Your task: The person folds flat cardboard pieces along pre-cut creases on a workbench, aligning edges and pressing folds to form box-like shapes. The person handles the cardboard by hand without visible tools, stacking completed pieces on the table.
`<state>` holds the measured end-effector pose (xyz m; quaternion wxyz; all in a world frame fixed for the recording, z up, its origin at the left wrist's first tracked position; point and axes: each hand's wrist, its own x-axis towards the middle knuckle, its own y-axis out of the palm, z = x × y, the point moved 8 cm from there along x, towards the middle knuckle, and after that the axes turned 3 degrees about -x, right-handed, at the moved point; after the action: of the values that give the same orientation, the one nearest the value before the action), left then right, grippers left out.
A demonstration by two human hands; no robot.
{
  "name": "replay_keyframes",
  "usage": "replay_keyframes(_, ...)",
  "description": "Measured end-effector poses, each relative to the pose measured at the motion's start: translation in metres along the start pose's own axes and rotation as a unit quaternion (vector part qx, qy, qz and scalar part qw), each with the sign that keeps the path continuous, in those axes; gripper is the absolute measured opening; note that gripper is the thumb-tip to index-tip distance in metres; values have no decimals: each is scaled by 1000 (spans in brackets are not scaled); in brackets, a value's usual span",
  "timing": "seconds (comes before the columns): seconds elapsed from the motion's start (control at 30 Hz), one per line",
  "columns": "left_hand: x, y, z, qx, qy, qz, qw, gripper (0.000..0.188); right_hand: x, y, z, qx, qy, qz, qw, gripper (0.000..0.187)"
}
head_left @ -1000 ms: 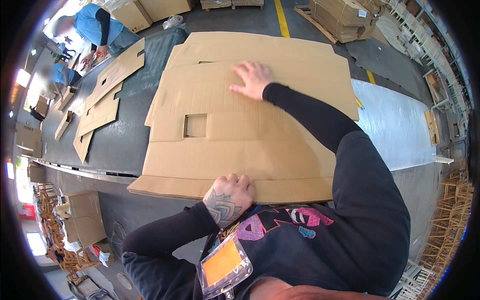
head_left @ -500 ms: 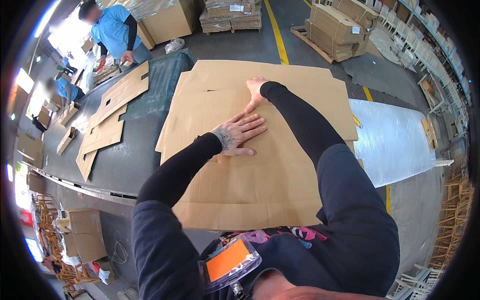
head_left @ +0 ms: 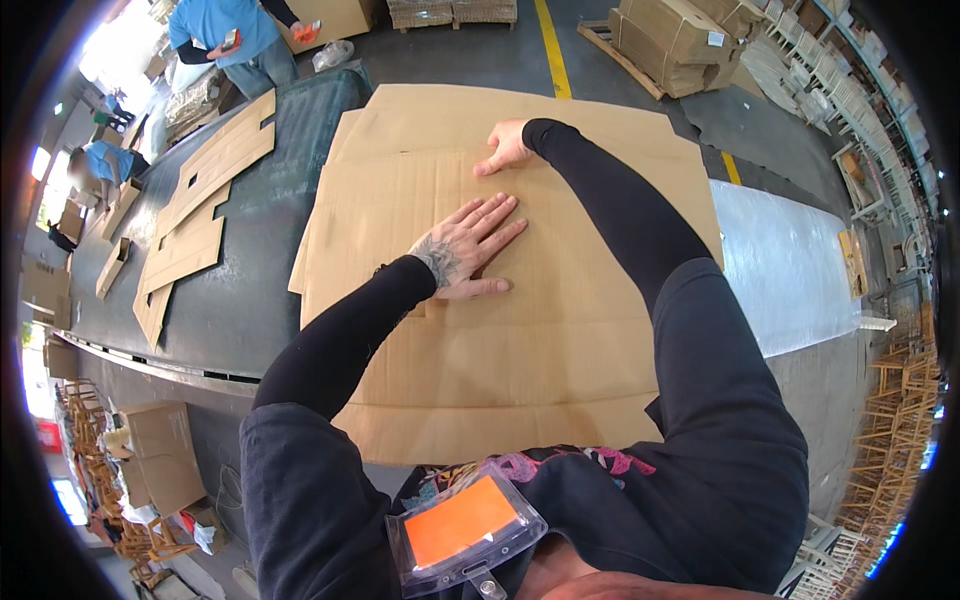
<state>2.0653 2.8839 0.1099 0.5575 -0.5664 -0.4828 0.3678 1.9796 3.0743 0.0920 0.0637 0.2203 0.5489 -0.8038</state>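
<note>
Large flat brown cardboard sheets lie stacked in front of me, with flaps and crease lines across them. My left hand is spread flat on the top sheet, palm down, fingers and thumb apart. Farther off and slightly to the right, my right hand rests on the same cardboard near a seam. Its thumb is stretched out to the left, apart from the bent fingers, whose tips are partly hidden. Neither hand appears to hold anything.
A dark table on the left carries cut cardboard pieces. Beyond it, a person in a blue shirt holds small objects. A sheet of clear plastic lies at right. Stacked cartons stand on a pallet at the back.
My right hand has shifted slightly away from me and its fingers have bent more. The left hand stays flat on the cardboard. The view has moved a little; the blue-shirted person has turned.
</note>
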Motion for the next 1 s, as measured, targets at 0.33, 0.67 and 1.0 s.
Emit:
replay_keyframes(0.33, -5, 10, 4, -24, -45, 41, 998, 87, -96, -3, 69, -79, -13, -290, 954, 38)
replay_keyframes(0.67, -5, 8, 4, -25, -53, 36, 998, 88, -114, -3, 62, -90, -61, -326, 939, 35)
replay_keyframes(1.0, 18, 13, -69, -60, 119, 6, 991, 73, -83, -43, -25, -76, 45, -218, 972, 70)
